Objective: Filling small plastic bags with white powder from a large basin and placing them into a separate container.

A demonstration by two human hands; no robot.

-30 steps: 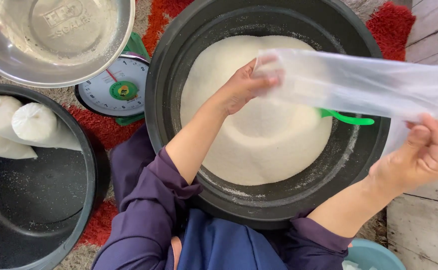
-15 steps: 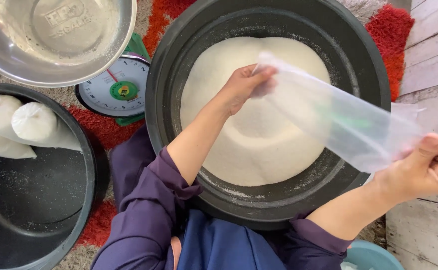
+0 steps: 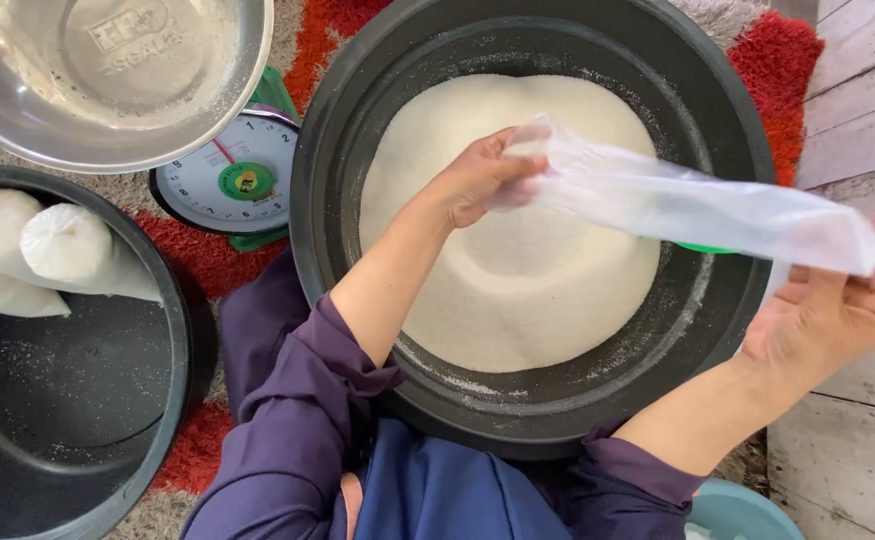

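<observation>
Big black basin [image 3: 342, 120]: holding a broad mound of white sugar-like grains [image 3: 517, 300], with stray grains dusting the inner wall.
Clear plastic bag [image 3: 697, 205]: empty, stretched flat above the mound, between both hands.
Left hand [image 3: 477, 180]: fingers pinched on the bag's end, over the grains.
Right hand [image 3: 832, 305]: fingers curled under the bag's other end, gripping it at the basin's rim.
Second black basin [image 3: 77, 420]: at the left, holding tied white filled bags [image 3: 47, 245].
Steel bowl [image 3: 107, 80]: sits above a dial kitchen scale [image 3: 232, 180].
Surface: red shaggy rug [image 3: 772, 50], weathered plank floor [image 3: 857, 110] at the right.
</observation>
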